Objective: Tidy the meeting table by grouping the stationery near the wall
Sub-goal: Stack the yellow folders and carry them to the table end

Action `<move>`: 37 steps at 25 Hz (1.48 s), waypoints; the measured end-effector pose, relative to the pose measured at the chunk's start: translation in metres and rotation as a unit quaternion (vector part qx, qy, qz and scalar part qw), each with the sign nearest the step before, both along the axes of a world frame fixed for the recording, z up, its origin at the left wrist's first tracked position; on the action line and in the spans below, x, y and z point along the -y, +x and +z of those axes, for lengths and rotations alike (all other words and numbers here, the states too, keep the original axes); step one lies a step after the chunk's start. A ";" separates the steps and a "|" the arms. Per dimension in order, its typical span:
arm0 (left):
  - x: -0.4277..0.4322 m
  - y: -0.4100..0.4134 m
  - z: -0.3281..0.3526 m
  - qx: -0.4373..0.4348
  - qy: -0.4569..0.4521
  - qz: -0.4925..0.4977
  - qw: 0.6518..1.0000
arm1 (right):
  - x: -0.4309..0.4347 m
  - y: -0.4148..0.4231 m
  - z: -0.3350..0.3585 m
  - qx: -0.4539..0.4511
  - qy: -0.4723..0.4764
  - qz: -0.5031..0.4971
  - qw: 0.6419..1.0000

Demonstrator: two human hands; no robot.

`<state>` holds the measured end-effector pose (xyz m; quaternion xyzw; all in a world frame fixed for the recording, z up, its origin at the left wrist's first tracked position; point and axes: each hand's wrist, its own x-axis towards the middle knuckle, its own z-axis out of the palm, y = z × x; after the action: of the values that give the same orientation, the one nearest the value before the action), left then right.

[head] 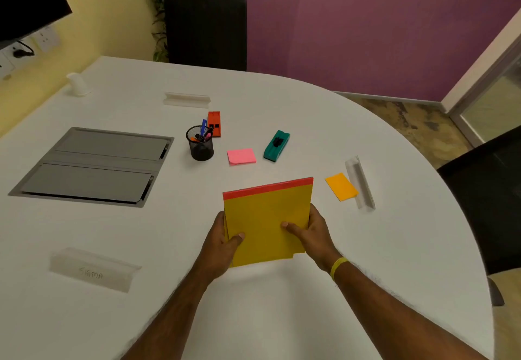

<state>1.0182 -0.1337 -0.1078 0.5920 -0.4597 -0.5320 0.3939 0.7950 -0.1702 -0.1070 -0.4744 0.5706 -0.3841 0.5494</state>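
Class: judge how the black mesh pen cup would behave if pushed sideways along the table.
The mesh pen cup looks light and taller than wide, so a high push may tip it. Its pens stand loose and would likely rattle or spill. The white table looks smooth, so a low push probably slides it.

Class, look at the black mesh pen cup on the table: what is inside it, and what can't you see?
The mesh pen cup holds several pens: blue, pink and orange tips show above the rim. Their lower parts and exact number are hidden by the mesh.

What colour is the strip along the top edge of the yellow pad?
Red, on the yellow pad, clearest in the head view.
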 end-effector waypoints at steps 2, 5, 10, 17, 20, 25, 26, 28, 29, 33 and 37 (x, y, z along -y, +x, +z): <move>-0.007 -0.006 -0.004 0.000 -0.016 0.029 0.999 | -0.014 0.002 -0.009 -0.005 -0.025 -0.032 0.999; -0.016 -0.010 -0.013 0.013 -0.052 0.069 0.996 | -0.030 0.005 -0.024 -0.011 -0.028 -0.055 0.998; -0.028 -0.017 -0.021 0.018 -0.018 0.077 0.997 | -0.048 0.009 -0.041 -0.033 -0.009 -0.047 0.998; -0.035 -0.012 0.003 -0.028 -0.020 0.066 0.997 | -0.065 0.000 -0.002 -0.030 -0.008 -0.027 0.999; -0.047 -0.005 0.026 -0.090 0.000 0.076 0.993 | -0.085 -0.011 0.023 -0.006 0.052 0.021 0.998; -0.076 0.010 0.065 -0.100 0.015 0.108 0.989 | -0.135 -0.011 0.043 0.027 0.059 0.068 0.996; -0.088 0.010 0.070 -0.082 0.017 0.115 0.990 | -0.145 -0.008 0.045 0.042 0.057 0.073 0.995; -0.124 0.010 0.076 -0.047 0.021 0.118 0.992 | -0.167 -0.001 0.046 0.085 0.067 0.074 0.991; -0.150 0.008 0.077 -0.030 0.020 0.119 0.992 | -0.179 0.002 0.046 0.106 0.075 0.067 0.989; -0.237 0.002 0.068 0.049 0.008 0.135 0.990 | -0.222 0.026 0.052 0.128 0.100 0.046 0.986; -0.301 0.015 0.066 0.063 -0.019 0.176 0.982 | -0.261 0.055 0.060 0.095 0.101 0.041 0.989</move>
<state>1.0337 0.1678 -0.0416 0.6887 -0.3819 -0.4069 0.4629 0.8500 0.0910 -0.0467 -0.4009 0.5318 -0.3449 0.6615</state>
